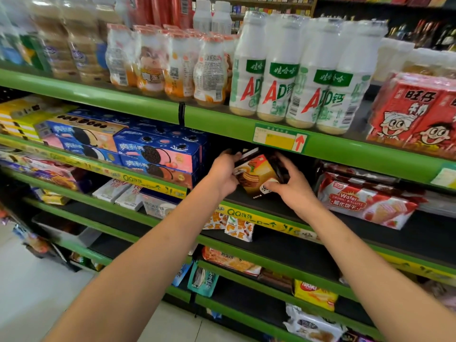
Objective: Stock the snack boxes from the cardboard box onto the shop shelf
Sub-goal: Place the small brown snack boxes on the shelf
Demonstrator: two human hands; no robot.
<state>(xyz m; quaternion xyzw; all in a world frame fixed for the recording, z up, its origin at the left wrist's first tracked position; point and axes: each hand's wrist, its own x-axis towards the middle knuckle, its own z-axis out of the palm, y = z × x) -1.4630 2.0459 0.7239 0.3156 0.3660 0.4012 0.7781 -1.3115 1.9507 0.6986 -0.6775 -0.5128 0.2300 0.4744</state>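
Left hand and right hand each keep a curled grip on the sides of a tilted orange-and-brown snack box, picturing layered wafers, held over the dark shelf between blue cookie boxes and wafer packs.

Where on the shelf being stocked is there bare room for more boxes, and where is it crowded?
Bare shelf lies between the snack box, gripped by the left hand and right hand, and the wafer packs. Left of the hands, the cookie boxes are stacked tight.
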